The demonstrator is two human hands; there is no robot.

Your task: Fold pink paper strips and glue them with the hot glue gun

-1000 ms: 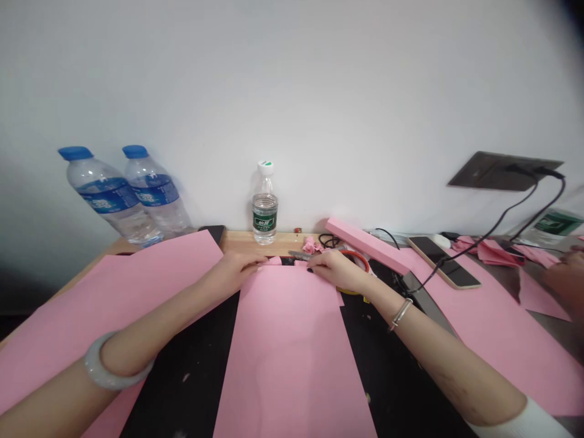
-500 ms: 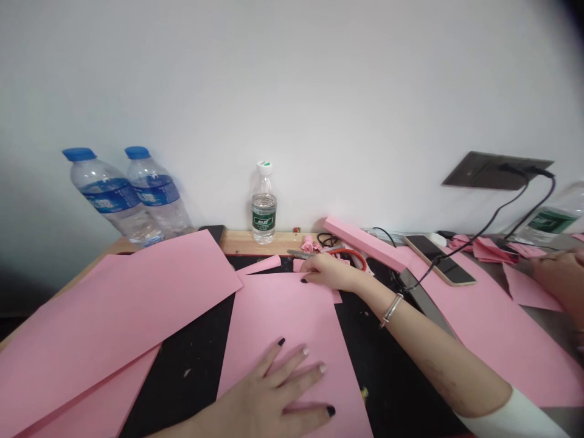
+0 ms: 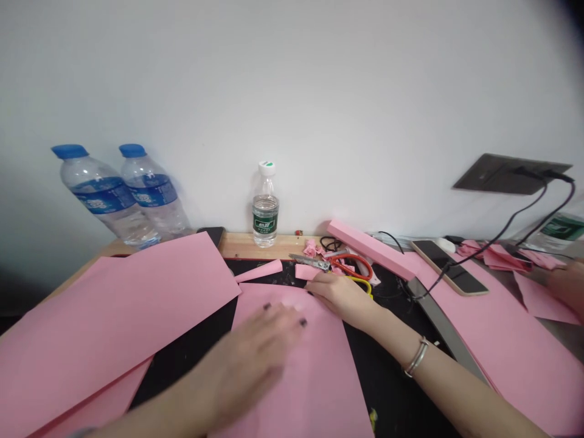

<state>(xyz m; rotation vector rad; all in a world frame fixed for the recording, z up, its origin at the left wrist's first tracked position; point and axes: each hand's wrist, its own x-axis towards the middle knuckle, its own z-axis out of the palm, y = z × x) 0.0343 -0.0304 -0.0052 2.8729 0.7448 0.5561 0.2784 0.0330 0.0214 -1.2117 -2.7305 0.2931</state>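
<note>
Long, plain pink paper sheet [image 3: 319,377]

On the desk [image 3: 239,245], loose sheets [image 3: 128,322] are lying left of the middle sheet [image 3: 319,371]; scissors [image 3: 325,265] are resting just behind it, a small bottle [image 3: 265,220] is standing farther behind, and a phone [image 3: 449,267] is lying behind and right.

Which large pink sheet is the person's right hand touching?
The middle sheet, on the black surface: the right hand is at its far edge. The left sheet and right sheet lie apart from that hand.
</note>
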